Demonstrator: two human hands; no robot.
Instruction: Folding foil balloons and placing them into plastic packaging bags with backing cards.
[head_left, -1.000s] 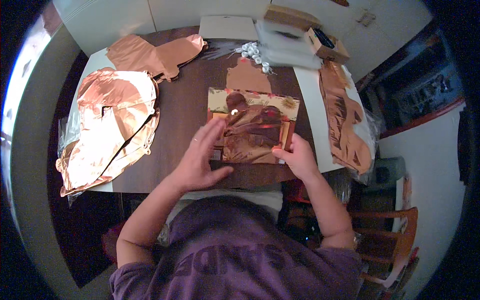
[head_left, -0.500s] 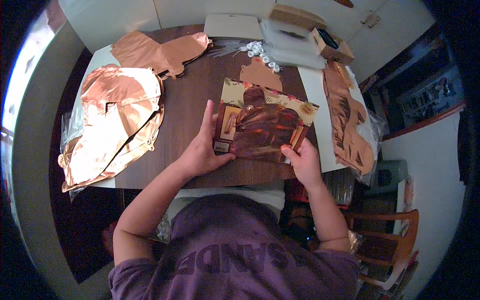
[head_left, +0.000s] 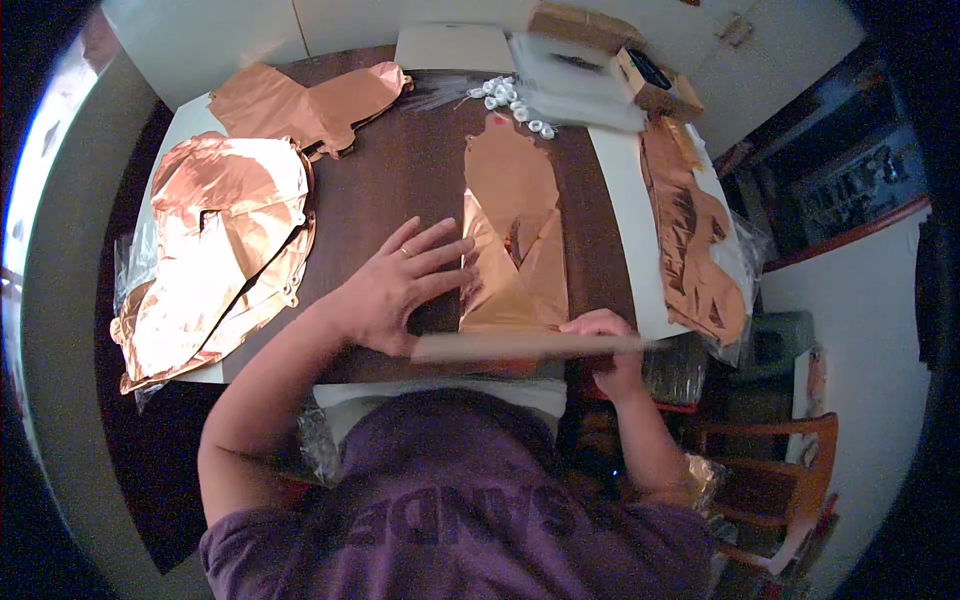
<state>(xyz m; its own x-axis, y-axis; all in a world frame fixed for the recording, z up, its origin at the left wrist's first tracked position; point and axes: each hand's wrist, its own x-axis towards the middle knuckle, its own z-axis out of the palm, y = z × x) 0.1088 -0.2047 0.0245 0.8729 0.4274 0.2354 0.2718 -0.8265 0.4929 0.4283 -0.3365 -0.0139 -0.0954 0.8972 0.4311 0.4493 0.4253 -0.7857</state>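
Observation:
A flat printed package [head_left: 510,348] is tipped nearly edge-on at the table's near edge, blurred by motion. My right hand [head_left: 610,345] is closed around its right end. My left hand [head_left: 395,285] is open with fingers spread above the table, its thumb close to the package's left end; whether they touch I cannot tell. Beyond the package lies a folded copper-coloured foil balloon [head_left: 512,190], flat on the dark tabletop [head_left: 380,190], with its near flaps folded in to a V. The left fingertips are beside its left edge.
Shiny copper foil balloons [head_left: 225,230] are stacked at the left, with another foil piece [head_left: 310,105] behind them. At the right lies a foil balloon [head_left: 690,240]. White ring-shaped pieces [head_left: 510,98], clear plastic bags [head_left: 570,85] and a small cardboard box [head_left: 655,85] sit at the back.
The package has come down toward me and turned from face-up to edge-on, uncovering the folded foil balloon. My left hand has let go of its side and spread its fingers.

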